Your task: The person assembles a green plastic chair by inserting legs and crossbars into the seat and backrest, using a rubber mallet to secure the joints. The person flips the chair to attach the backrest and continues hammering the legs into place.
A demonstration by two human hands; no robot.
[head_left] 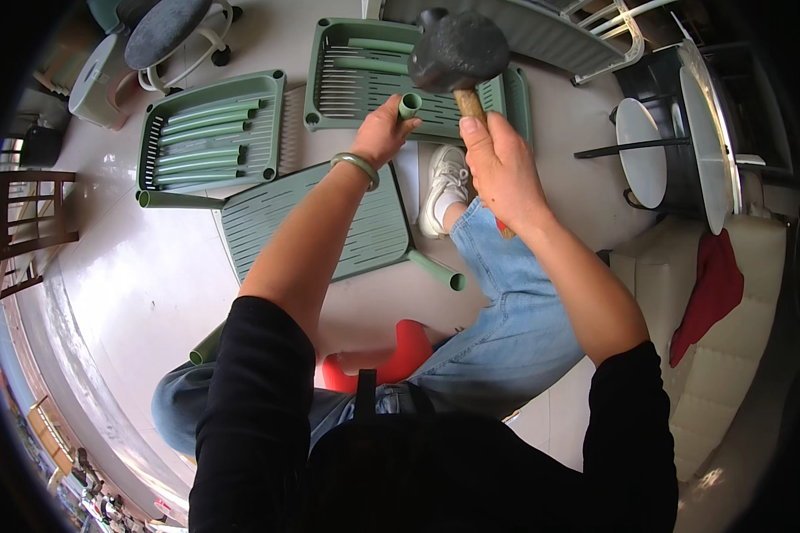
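Observation:
My right hand (505, 169) grips the wooden handle of a black rubber mallet (458, 55), its head raised beyond the hand. My left hand (380, 133) is wrapped round an upright green plastic tube (409, 106), whose open end points up beside the mallet head. The tube's lower end is hidden behind my hand and wrist. Under my left forearm lies a slotted green plastic shelf panel (276, 222). More tubes stick out at its corners: one tube (183, 201) at far left, another tube (437, 270) at near right. A third tube (206, 345) shows beside my left sleeve.
A green shelf tray (274, 133) holding several tubes lies at left; another tray (314, 89) with tubes lies farther off. A grey round stool (169, 34) stands far left. A red plastic piece (409, 348) lies between my legs. A pale sofa (738, 311) stands at right.

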